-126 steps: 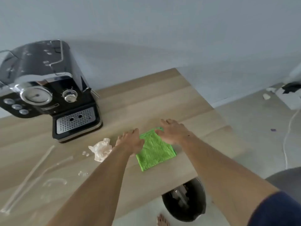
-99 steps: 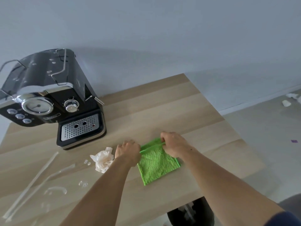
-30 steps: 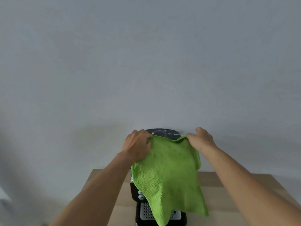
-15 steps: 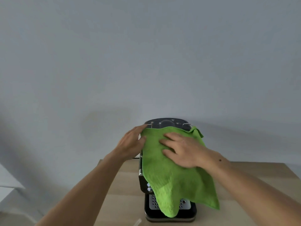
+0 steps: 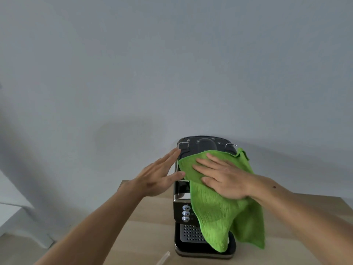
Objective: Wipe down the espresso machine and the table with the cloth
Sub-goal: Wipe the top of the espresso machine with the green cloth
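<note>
The black espresso machine (image 5: 183,199) stands on the wooden table (image 5: 149,232) against the wall. A green cloth (image 5: 225,213) is draped over its top and hangs down its front, covering most of the front panel. My right hand (image 5: 223,176) lies flat on the cloth on top of the machine, fingers straight and pointing left. My left hand (image 5: 160,175) rests with straight fingers against the machine's upper left edge, thumb touching the cloth's corner. Three silver buttons and the perforated drip tray show below the cloth.
A pale grey wall (image 5: 172,64) rises right behind the machine. A clear streak (image 5: 163,258) lies on the table just left of the machine's base. The table's left edge and a white ledge (image 5: 11,213) are at the lower left.
The cloth went from the table onto the machine's top. In the last half second my right hand slid slightly back toward me on the cloth; my left hand stays at the left edge.
</note>
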`<state>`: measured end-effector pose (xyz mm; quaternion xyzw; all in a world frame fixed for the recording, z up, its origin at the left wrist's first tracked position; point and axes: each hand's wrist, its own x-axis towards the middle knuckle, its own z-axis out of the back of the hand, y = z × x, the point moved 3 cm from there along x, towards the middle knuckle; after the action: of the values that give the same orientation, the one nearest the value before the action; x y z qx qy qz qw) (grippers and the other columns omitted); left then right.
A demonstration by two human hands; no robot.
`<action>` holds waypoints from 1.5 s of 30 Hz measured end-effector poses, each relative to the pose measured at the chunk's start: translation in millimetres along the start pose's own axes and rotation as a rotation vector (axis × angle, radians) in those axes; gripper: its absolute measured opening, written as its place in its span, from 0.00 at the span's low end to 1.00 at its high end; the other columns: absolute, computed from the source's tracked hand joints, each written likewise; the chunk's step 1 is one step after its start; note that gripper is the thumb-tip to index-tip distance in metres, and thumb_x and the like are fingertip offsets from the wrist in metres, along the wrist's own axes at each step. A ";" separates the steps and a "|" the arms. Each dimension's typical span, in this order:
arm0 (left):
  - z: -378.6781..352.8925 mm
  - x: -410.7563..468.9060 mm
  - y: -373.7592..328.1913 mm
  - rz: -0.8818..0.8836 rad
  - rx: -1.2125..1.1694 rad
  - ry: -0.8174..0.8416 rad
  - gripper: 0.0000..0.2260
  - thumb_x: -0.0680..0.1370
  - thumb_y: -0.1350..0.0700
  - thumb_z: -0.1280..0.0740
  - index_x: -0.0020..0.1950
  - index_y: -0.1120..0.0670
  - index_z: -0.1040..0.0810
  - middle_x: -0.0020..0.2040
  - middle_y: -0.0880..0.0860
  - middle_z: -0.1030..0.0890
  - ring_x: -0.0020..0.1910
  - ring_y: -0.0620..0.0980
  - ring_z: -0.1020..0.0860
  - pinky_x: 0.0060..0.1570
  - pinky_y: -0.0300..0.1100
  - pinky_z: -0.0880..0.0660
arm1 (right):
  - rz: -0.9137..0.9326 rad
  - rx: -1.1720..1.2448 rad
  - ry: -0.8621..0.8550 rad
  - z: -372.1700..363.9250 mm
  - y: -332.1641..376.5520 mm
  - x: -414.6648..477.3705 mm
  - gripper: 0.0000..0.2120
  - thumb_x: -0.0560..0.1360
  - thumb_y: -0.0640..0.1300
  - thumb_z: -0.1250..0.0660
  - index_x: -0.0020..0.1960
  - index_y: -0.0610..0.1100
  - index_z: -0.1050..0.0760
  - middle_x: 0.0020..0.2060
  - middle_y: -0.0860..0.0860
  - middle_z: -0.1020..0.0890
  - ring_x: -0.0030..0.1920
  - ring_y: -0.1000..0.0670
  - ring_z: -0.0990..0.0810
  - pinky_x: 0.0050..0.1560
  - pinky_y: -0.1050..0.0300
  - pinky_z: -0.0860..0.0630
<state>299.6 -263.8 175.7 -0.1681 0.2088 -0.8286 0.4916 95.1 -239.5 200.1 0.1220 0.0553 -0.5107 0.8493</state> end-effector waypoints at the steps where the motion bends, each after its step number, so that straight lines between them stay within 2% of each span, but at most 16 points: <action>1: -0.2 -2.5 -0.3 -0.002 -0.008 0.000 0.40 0.71 0.30 0.49 0.79 0.46 0.54 0.78 0.42 0.53 0.76 0.37 0.52 0.74 0.38 0.52 | -0.002 -0.005 -0.001 2.2 1.3 3.1 0.23 0.82 0.54 0.55 0.77 0.57 0.54 0.77 0.59 0.57 0.75 0.55 0.65 0.76 0.44 0.59; 5: -4.7 -8.2 -0.7 -0.017 -0.023 -0.026 0.41 0.70 0.29 0.50 0.79 0.45 0.55 0.78 0.41 0.54 0.75 0.36 0.53 0.75 0.39 0.51 | 0.040 0.018 -0.023 4.6 12.2 12.0 0.23 0.82 0.49 0.54 0.76 0.59 0.50 0.77 0.58 0.55 0.76 0.53 0.64 0.75 0.41 0.60; 8: -9.0 -9.4 0.6 -0.025 -0.071 -0.029 0.39 0.72 0.30 0.49 0.78 0.45 0.55 0.77 0.40 0.54 0.75 0.35 0.54 0.76 0.42 0.50 | 0.121 0.032 0.026 -2.1 11.5 -4.8 0.24 0.82 0.47 0.53 0.76 0.62 0.51 0.76 0.62 0.56 0.75 0.56 0.66 0.75 0.42 0.63; 10: -11.0 -9.1 1.5 -0.025 -0.107 -0.035 0.39 0.72 0.30 0.49 0.78 0.45 0.55 0.78 0.41 0.54 0.75 0.35 0.54 0.76 0.44 0.50 | 0.143 -0.017 0.068 -4.9 9.3 -15.5 0.25 0.81 0.51 0.53 0.76 0.61 0.56 0.76 0.63 0.59 0.73 0.57 0.70 0.75 0.44 0.65; 13: -15.2 -9.0 3.0 -0.013 -0.171 -0.044 0.38 0.73 0.32 0.49 0.78 0.45 0.55 0.78 0.42 0.53 0.75 0.35 0.53 0.76 0.46 0.49 | 0.137 -0.095 0.089 -5.5 14.4 -15.0 0.29 0.79 0.60 0.53 0.76 0.59 0.60 0.75 0.61 0.63 0.73 0.55 0.72 0.74 0.42 0.64; 16: -19.6 -8.4 4.3 -0.016 -0.226 -0.057 0.37 0.74 0.35 0.48 0.79 0.47 0.54 0.79 0.43 0.51 0.75 0.35 0.52 0.76 0.46 0.48 | 0.127 -0.091 0.063 -7.0 20.8 -18.3 0.29 0.79 0.62 0.54 0.77 0.57 0.59 0.76 0.61 0.62 0.73 0.55 0.72 0.74 0.41 0.64; 19: -20.9 -8.0 4.6 -0.023 -0.238 -0.061 0.37 0.74 0.35 0.48 0.79 0.49 0.54 0.79 0.44 0.50 0.75 0.34 0.51 0.76 0.44 0.49 | 0.106 -0.074 0.034 -13.6 24.0 -33.5 0.33 0.74 0.65 0.63 0.77 0.56 0.59 0.75 0.63 0.62 0.73 0.57 0.72 0.75 0.44 0.64; 21: -21.5 -7.9 4.1 -0.033 -0.263 -0.063 0.37 0.75 0.36 0.48 0.79 0.49 0.54 0.79 0.44 0.51 0.75 0.34 0.52 0.76 0.44 0.49 | 0.078 -0.078 -0.004 -16.6 30.1 -34.8 0.35 0.72 0.63 0.66 0.77 0.54 0.59 0.75 0.62 0.61 0.73 0.57 0.71 0.75 0.45 0.64; 25: -23.0 -7.6 3.9 -0.027 -0.282 -0.058 0.36 0.75 0.35 0.48 0.79 0.48 0.55 0.78 0.44 0.50 0.75 0.35 0.51 0.76 0.43 0.49 | 0.058 -0.091 -0.064 -16.9 38.4 -25.6 0.27 0.81 0.58 0.58 0.78 0.51 0.57 0.77 0.59 0.59 0.75 0.56 0.67 0.74 0.46 0.65; 28: -22.4 -7.5 3.1 -0.030 -0.289 -0.061 0.36 0.74 0.35 0.48 0.78 0.46 0.55 0.78 0.44 0.49 0.75 0.33 0.50 0.75 0.40 0.49 | 0.084 -0.059 -0.028 -16.5 29.4 -34.4 0.26 0.82 0.56 0.57 0.77 0.54 0.58 0.76 0.61 0.59 0.74 0.58 0.68 0.75 0.48 0.64; 34: -22.5 -8.0 2.9 -0.018 -0.316 -0.062 0.36 0.74 0.35 0.47 0.78 0.45 0.54 0.78 0.42 0.48 0.75 0.35 0.49 0.75 0.44 0.47 | 0.096 -0.061 0.008 -6.7 25.5 -10.1 0.25 0.81 0.57 0.54 0.76 0.59 0.55 0.77 0.59 0.58 0.75 0.56 0.66 0.75 0.42 0.62; 37: -21.5 -8.2 1.3 -0.034 -0.325 -0.055 0.35 0.74 0.37 0.46 0.78 0.44 0.54 0.78 0.43 0.46 0.75 0.35 0.47 0.75 0.40 0.46 | 0.137 -0.070 0.002 -5.7 18.2 -16.1 0.24 0.81 0.56 0.54 0.76 0.58 0.53 0.77 0.60 0.57 0.75 0.57 0.66 0.75 0.47 0.64; 41: -22.2 -9.0 2.6 -0.026 -0.313 -0.073 0.34 0.74 0.36 0.47 0.78 0.42 0.54 0.77 0.42 0.45 0.72 0.33 0.44 0.65 0.22 0.47 | 0.237 -0.056 -0.026 -1.0 22.3 -10.4 0.20 0.81 0.52 0.50 0.72 0.52 0.42 0.77 0.57 0.51 0.75 0.58 0.64 0.75 0.48 0.64; 45: -21.4 -9.6 2.6 -0.042 -0.302 -0.098 0.35 0.74 0.36 0.47 0.78 0.44 0.52 0.77 0.42 0.45 0.74 0.33 0.46 0.68 0.26 0.48 | 0.267 -0.046 0.070 1.0 25.9 4.3 0.27 0.80 0.48 0.48 0.77 0.53 0.51 0.77 0.58 0.53 0.75 0.60 0.60 0.75 0.46 0.65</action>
<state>295.5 -252.6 155.4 -0.2849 0.3032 -0.7885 0.4529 119.9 -231.8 204.1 0.1267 0.0798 -0.3869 0.9099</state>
